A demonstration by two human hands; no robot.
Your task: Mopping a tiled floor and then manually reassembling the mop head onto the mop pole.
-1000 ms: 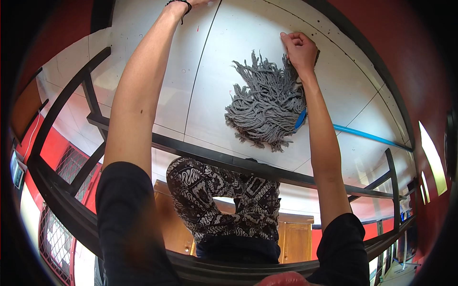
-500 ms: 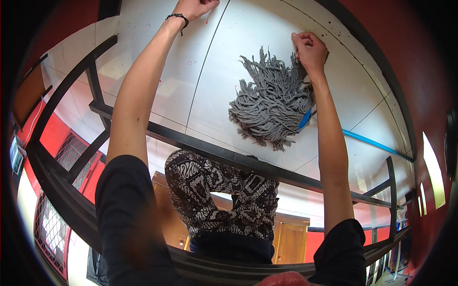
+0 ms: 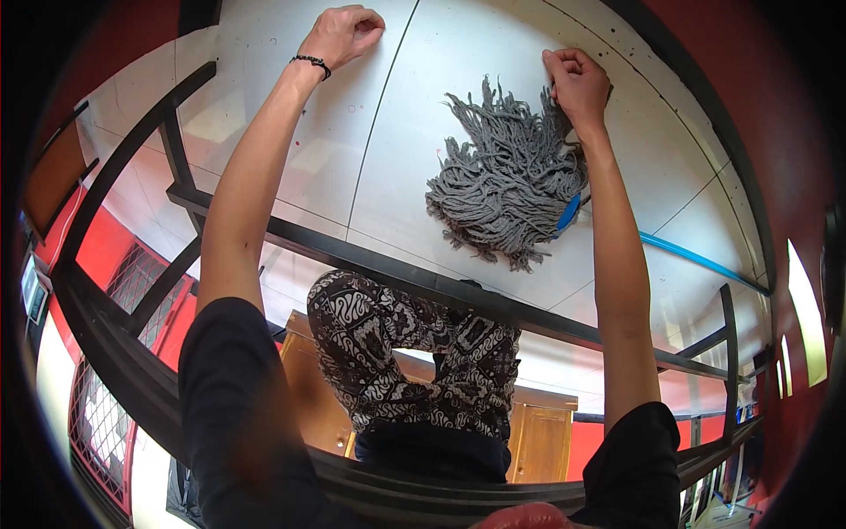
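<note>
On the white floor, the mop lies to the right of the middle, its grey strands fanned out toward the left and the upper edge. Most of them look loose and uneven: no plait, knot or tie shows among them, so whatever ordering there could be appears undone so far. The blue clamp sits at the strands' right side, and the blue handle runs off beyond the right forearm, which hides the stretch between.

The right hand is at the upper right edge of the strands, fingers curled in and thumb against them; whether it pinches any strand I cannot tell. The left hand, with a dark bracelet at its wrist, is well apart from the mop, thumb and fingertips pressed together, nothing visible between them. Nearer the body, a black frame crosses above the patterned trousers.
</note>
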